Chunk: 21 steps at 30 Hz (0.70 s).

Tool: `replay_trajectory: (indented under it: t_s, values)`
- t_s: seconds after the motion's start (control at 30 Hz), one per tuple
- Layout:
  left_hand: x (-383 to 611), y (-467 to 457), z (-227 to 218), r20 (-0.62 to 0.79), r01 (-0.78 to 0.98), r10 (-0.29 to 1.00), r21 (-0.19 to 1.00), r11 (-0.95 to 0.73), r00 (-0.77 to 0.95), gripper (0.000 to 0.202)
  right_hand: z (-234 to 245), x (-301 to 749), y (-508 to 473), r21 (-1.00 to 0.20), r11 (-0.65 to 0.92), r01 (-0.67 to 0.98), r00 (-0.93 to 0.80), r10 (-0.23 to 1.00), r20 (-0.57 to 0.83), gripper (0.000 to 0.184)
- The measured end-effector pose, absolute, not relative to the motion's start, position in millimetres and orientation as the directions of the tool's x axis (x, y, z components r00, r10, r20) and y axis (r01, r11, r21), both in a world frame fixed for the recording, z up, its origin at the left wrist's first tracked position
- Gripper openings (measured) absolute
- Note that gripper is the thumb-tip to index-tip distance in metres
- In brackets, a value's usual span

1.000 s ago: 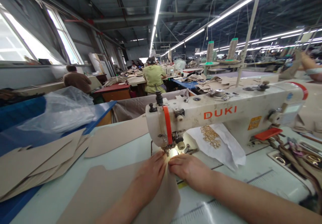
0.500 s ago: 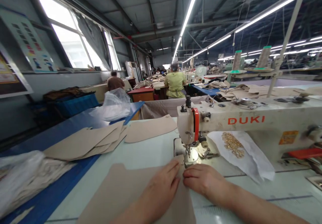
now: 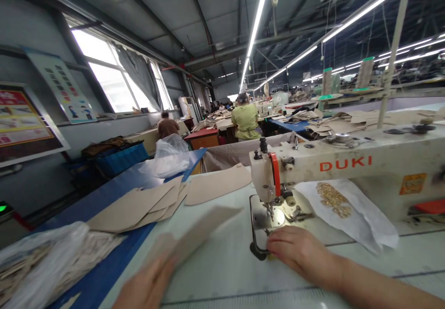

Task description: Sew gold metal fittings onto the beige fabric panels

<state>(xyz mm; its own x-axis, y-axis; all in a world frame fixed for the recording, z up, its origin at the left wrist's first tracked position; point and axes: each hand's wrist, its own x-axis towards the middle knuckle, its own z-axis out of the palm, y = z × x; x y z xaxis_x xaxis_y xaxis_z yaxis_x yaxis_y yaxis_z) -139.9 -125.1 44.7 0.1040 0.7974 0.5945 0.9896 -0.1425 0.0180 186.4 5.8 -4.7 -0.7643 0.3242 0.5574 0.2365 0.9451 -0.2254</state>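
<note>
My left hand (image 3: 148,279), smeared by motion, grips a beige fabric panel (image 3: 205,225) that is lifted and tilted over the table, left of the sewing machine (image 3: 344,160). Beside the needle plate (image 3: 257,218), my right hand (image 3: 302,253) rests with its fingers pressed together. Its fingertips are at the plate's front edge, just below the presser foot (image 3: 270,208); what they hold, if anything, is hidden. No fabric lies under the foot.
Gold-coloured metal pieces (image 3: 333,200) lie on white paper (image 3: 377,221) under the machine arm. Flat beige panels (image 3: 132,204) are stacked at left, with another panel (image 3: 219,184) behind the needle. A plastic bag (image 3: 66,258) is at lower left. Other people sit further back.
My left hand has moved left and down, pulling the beige panel away from the needle and lifting it. My right hand stays by the needle plate. The view has turned slightly left.
</note>
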Motion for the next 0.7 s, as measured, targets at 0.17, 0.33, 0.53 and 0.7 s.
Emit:
replay_trajectory:
  t_s: [0.17, 0.33, 0.53, 0.7]
  values:
    - [-114, -40, 138, 0.618, 0.999, 0.785, -0.011, 0.045, -0.028, 0.036, -7, 186, 7, -0.245, 0.940, 0.237, -0.766, 0.336, 0.549, 0.030]
    - [-99, 62, 108, 0.492, 0.999, 0.870, -0.025, 0.046, -0.028, 0.045, -17, 183, 14, -0.236, 0.936, 0.262, -0.763, 0.351, 0.543, 0.024]
    - [-105, 107, 8, 0.252, 0.999, 0.966, 0.016, 0.052, -0.054, 0.041, -36, 179, 30, -0.137, 0.956, 0.260, -0.739, 0.288, 0.609, 0.022]
    - [-115, 108, -8, 0.198, 0.999, 0.980, 0.002, 0.034, -0.033, 0.050, -37, 178, 33, -0.214, 0.944, 0.251, -0.725, 0.330, 0.604, 0.025]
